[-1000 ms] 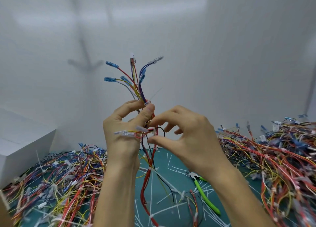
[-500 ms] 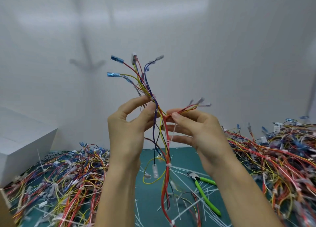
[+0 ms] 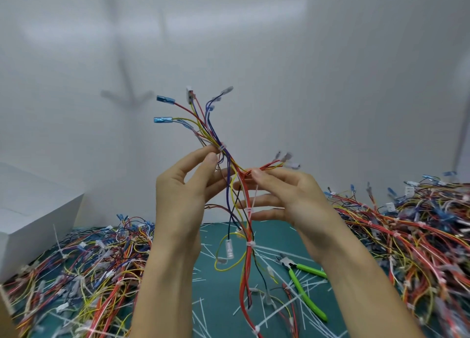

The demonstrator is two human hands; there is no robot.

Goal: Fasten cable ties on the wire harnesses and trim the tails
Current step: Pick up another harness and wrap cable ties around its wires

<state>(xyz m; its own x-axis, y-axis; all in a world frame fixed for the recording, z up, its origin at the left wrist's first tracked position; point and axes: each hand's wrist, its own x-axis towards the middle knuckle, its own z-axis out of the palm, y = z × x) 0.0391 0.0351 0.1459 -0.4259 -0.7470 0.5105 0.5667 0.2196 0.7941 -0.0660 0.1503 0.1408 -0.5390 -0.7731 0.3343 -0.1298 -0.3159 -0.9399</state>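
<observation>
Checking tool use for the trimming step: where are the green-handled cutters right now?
In the head view, the green-handled cutters lie on the teal mat, lower right of centre, below the right hand and untouched.

A: What is sitting at the far left?
B: A white box [image 3: 38, 218] is standing there, beside the teal cutting mat [image 3: 221, 292]. A white wall [image 3: 343, 70] is rising behind (a faint grey shadow [image 3: 127, 97] is falling across it).
</observation>
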